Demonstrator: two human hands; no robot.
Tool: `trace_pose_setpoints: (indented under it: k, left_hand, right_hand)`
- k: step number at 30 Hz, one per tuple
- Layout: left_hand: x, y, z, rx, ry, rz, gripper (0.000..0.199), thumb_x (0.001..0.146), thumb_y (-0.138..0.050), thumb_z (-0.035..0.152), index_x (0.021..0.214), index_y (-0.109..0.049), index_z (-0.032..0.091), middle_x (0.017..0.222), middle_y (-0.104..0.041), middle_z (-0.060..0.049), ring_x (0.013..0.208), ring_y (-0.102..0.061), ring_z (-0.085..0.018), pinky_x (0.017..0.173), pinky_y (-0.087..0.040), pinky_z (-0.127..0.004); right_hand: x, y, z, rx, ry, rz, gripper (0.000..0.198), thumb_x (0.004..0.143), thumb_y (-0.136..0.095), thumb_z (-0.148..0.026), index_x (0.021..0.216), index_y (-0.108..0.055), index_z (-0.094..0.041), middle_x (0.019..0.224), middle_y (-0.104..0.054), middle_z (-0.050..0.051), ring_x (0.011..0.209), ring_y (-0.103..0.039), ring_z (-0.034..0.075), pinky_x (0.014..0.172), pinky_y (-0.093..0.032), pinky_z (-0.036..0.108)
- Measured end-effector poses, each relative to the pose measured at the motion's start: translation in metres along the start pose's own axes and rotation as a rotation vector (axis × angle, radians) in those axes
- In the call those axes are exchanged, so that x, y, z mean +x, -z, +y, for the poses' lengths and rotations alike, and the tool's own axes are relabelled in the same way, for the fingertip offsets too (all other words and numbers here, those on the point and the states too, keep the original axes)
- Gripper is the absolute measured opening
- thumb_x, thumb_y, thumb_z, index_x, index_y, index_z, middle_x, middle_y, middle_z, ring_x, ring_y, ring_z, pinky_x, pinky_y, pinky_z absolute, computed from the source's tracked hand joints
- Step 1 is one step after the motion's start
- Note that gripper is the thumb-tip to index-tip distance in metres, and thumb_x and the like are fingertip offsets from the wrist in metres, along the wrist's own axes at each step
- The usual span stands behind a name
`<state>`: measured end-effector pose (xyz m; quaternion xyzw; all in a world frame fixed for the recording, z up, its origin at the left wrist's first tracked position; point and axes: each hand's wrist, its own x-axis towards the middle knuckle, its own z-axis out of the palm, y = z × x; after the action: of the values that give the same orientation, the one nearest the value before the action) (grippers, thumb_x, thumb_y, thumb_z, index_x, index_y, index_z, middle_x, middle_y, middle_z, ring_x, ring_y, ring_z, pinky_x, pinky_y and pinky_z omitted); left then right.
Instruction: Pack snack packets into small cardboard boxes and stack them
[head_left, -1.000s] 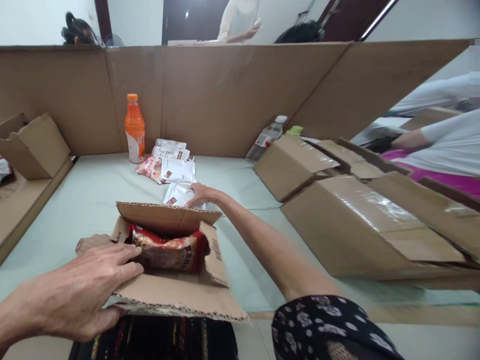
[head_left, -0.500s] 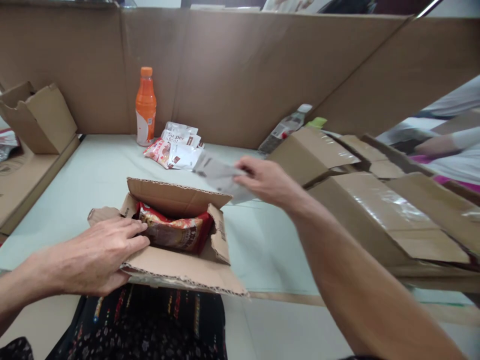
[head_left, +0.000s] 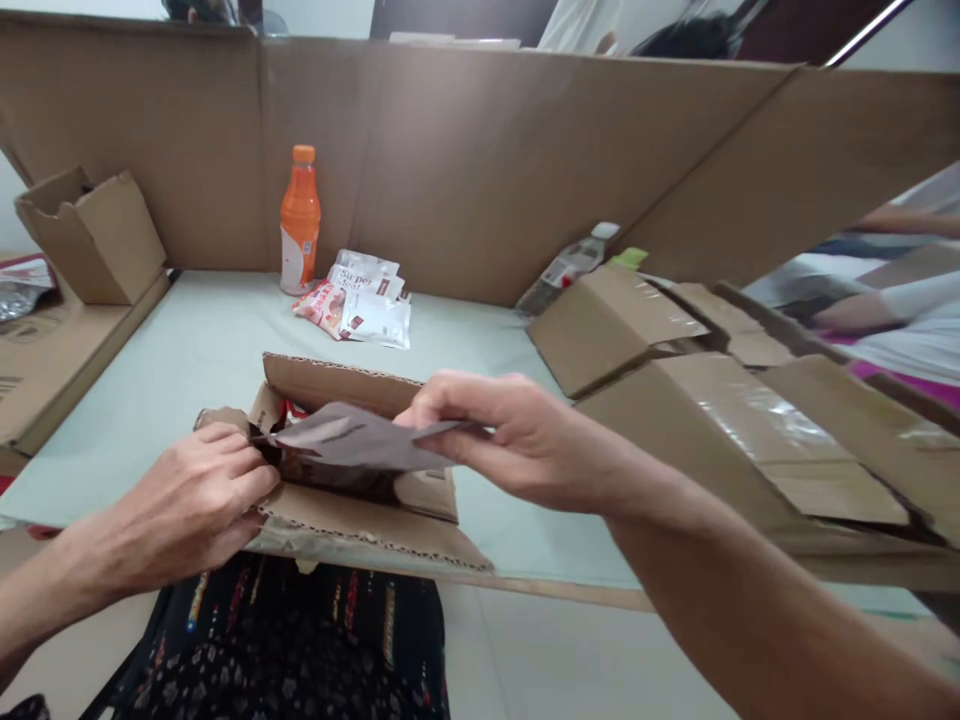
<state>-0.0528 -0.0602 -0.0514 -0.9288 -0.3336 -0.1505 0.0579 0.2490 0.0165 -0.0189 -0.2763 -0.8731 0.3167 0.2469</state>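
An open cardboard box [head_left: 375, 540] sits at the front edge of the table, its flaps folded out. My left hand [head_left: 196, 500] is closed on the box's left end, thumb at the front flap. Between the thumb and fingers of my right hand [head_left: 510, 440] is a flat grey-white sachet [head_left: 352, 437], held over the box opening and covering much of it. A bit of a red food packet [head_left: 294, 411] shows inside, beneath the sachet; the rest of it is hidden.
An orange drink bottle [head_left: 300, 225] stands upright at the back, beside several white and pink sachets [head_left: 375, 318]. A clear bottle [head_left: 566, 268] leans at the back right, behind several cardboard boxes [head_left: 720, 440]. Another box [head_left: 112, 240] stands left. A person's arm [head_left: 862, 308] is at right.
My right hand has brought the sachet left and toward me, from beyond the box to over its opening. My left hand stays on the box's left end.
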Motion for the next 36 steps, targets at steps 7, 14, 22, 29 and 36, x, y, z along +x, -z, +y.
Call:
trace_pose_setpoints:
  k: [7,14,22,29,36]
  left_hand:
    - [-0.001,0.001,0.002,0.016,-0.011,0.076,0.022,0.097,-0.049,0.01,0.088,-0.069,0.014,0.083,-0.071,-0.008,0.077,-0.068,-0.023,0.073,-0.054,-0.038]
    - [-0.01,-0.006,0.001,-0.017,0.05,0.201,0.016,0.099,-0.053,0.009,0.091,-0.065,0.016,0.088,-0.068,-0.006,0.086,-0.067,-0.021,0.081,-0.055,-0.035]
    - [-0.013,-0.006,0.003,-0.037,0.041,0.193,0.017,0.096,-0.053,0.004,0.091,-0.063,0.016,0.09,-0.068,-0.008,0.087,-0.066,-0.022,0.083,-0.055,-0.037]
    - [-0.008,-0.008,0.002,-0.096,0.016,0.208,0.02,0.092,-0.051,0.0,0.092,-0.061,0.017,0.093,-0.073,-0.008,0.089,-0.068,-0.021,0.089,-0.056,-0.038]
    - [-0.011,-0.024,-0.01,-0.271,0.008,0.218,0.036,0.074,-0.052,0.001,0.104,-0.062,0.02,0.1,-0.078,-0.009,0.097,-0.074,-0.024,0.097,-0.058,-0.043]
  right_hand:
    - [0.014,0.01,-0.005,0.042,-0.117,0.045,0.011,0.09,-0.063,-0.027,0.082,-0.056,-0.022,0.07,-0.055,-0.002,0.062,-0.046,0.013,0.054,-0.037,0.027]
    - [0.017,-0.006,-0.002,0.266,-0.134,0.203,0.021,0.088,-0.067,-0.037,0.082,-0.051,-0.025,0.073,-0.054,-0.002,0.062,-0.049,0.014,0.054,-0.043,0.027]
    - [0.022,-0.017,0.0,-0.25,-0.216,-0.345,0.018,0.085,-0.052,-0.007,0.085,-0.06,-0.022,0.065,-0.061,-0.002,0.058,-0.049,0.014,0.055,-0.032,0.027]
    - [0.025,-0.048,0.001,-0.51,-0.217,-0.449,0.02,0.093,-0.052,-0.01,0.097,-0.068,-0.021,0.082,-0.076,0.005,0.064,-0.063,0.018,0.055,-0.03,0.03]
    - [0.023,0.022,0.038,-0.288,-0.077,0.514,0.017,0.097,-0.062,-0.037,0.085,-0.069,-0.027,0.083,-0.075,0.003,0.072,-0.067,0.02,0.068,-0.052,0.034]
